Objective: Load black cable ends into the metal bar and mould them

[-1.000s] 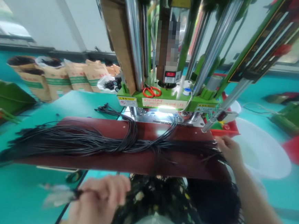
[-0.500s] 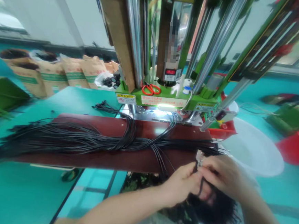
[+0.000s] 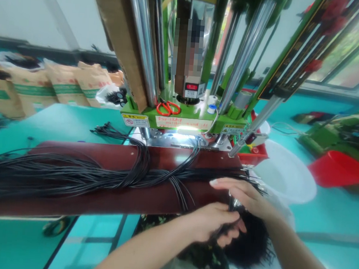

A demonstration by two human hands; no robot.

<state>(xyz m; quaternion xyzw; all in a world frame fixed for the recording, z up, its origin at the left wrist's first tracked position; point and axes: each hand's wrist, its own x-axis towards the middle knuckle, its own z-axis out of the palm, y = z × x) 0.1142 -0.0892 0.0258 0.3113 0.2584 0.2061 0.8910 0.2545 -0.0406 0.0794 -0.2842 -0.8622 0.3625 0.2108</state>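
My left hand (image 3: pixel 216 222) is closed around a black bunch (image 3: pixel 221 231) that looks like cables, near the front edge of the brown board. A small shiny, see-through piece (image 3: pixel 236 204) shows just above its fingers, partly hidden by my right hand. My right hand (image 3: pixel 246 195) is held over that piece with fingers stretched out to the left; something white (image 3: pixel 213 182) is on one fingertip. Long black cables (image 3: pixel 102 172) lie across the brown board (image 3: pixel 158 201), some running up into the lit press. Below my hands is a dense black mass of cable ends (image 3: pixel 248 239).
A green press (image 3: pixel 180 120) with steel columns stands behind the board, orange-handled scissors (image 3: pixel 168 107) on its ledge. At right are a red bin (image 3: pixel 252 158), a white tub (image 3: pixel 300 181) and a red bucket (image 3: pixel 335 167). Paper sacks (image 3: pixel 34 83) stand at back left.
My view has swung right, so the scene sits further left. My right hand's fingers, earlier pinching the shiny piece, are now stretched out. The left hand keeps its hold on the black bunch.
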